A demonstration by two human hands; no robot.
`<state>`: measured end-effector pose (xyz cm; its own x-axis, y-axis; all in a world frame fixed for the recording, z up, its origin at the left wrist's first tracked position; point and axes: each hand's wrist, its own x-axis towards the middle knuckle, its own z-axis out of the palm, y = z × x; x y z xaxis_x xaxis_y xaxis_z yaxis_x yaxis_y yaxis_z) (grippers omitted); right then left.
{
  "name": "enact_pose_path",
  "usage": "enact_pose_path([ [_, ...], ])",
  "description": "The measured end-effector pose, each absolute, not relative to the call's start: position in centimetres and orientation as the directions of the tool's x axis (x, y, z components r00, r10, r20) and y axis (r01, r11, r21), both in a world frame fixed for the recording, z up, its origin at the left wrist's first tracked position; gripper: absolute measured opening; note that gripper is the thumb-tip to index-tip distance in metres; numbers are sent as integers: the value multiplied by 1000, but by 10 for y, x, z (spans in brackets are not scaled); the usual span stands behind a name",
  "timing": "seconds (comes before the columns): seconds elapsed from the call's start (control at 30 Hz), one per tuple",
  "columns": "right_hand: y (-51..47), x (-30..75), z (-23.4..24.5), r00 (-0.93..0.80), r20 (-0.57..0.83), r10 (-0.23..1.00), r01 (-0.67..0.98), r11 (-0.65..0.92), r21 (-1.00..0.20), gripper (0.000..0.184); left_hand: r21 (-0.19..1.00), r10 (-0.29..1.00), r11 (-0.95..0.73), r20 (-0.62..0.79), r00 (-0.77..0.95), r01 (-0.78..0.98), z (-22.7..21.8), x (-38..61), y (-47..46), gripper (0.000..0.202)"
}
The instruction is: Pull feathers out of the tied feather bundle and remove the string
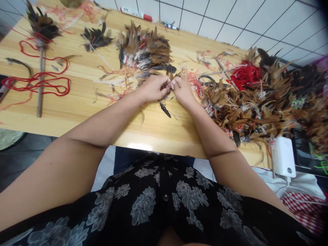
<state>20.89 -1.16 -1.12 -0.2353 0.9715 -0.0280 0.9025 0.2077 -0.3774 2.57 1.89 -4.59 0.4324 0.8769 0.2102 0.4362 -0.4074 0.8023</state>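
My left hand and my right hand meet over the middle of the wooden table, fingertips pinched together. Brown and dark feathers poke out just beyond the fingers; the part inside the pinch is hidden. Below my hands a loose black feather lies on the wood. A thick bundle of brown feathers rests just past my left hand. Beside my right hand are pale red strands and a large heap of brown feathers.
To the left lies a stick with dark feathers bound at its end, with loose red cord across it. A small dark feather bunch, a marker, red string, a white power bank and a phone also lie around.
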Motion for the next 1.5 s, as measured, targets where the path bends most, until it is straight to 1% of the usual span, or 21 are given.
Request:
enact_pose_path([
  [0.07, -10, 210, -19, -255, 14, 967, 853, 231, -467, 38, 832, 882, -390, 215, 420, 394, -46, 26, 19, 16],
  [0.13, -8, 211, -26, -251, 58, 966, 776, 237, -585, 36, 876, 900, -344, 206, 384, 337, -47, 26, 20, 18],
  [0.2, -5, 215, -32, -229, 90, 969, 689, 227, -688, 39, 915, 919, -286, 177, 352, 284, -48, 25, 22, 21],
  [0.3, 2, 220, -39, -180, 100, 979, 613, 191, -767, 46, 956, 939, -192, 113, 324, 222, -50, 25, 25, 19],
  [0.37, 7, 224, -44, -165, 103, 981, 605, 183, -775, 47, 976, 947, -134, 75, 313, 172, -52, 26, 26, 19],
  [0.5, 12, 227, -52, -201, 129, 971, 622, 228, -749, 50, 995, 953, -56, 30, 302, 80, -54, 28, 27, 29],
  [0.6, 13, 228, -52, -215, 125, 969, 606, 233, -761, 49, 997, 944, -23, -3, 331, 74, -51, 27, 25, 25],
  [0.7, 13, 229, -50, -212, 115, 970, 590, 221, -776, 43, 997, 933, -12, -17, 358, 79, -47, 27, 23, 19],
  [0.77, 13, 229, -50, -225, 108, 968, 595, 224, -772, 39, 998, 939, 0, -24, 342, 70, -46, 27, 21, 19],
  [0.93, 14, 230, -54, -240, 113, 964, 593, 238, -769, 35, 1000, 948, 24, -23, 318, 1, -48, 28, 22, 29],
  [1.07, 15, 230, -55, -200, 133, 971, 581, 227, -782, 39, 999, 940, 32, -40, 339, 30, -48, 28, 23, 27],
  [1.23, 14, 230, -50, -210, 137, 968, 564, 234, -792, 39, 997, 931, 19, -43, 361, 72, -43, 28, 20, 23],
  [1.4, 12, 231, -48, -154, 123, 980, 515, 186, -837, 46, 1000, 940, 28, -25, 342, -4, -43, 29, 19, 18],
  [1.5, 13, 231, -49, -173, 109, 979, 509, 183, -841, 45, 996, 939, 53, -27, 344, -66, -44, 29, 19, 16],
])
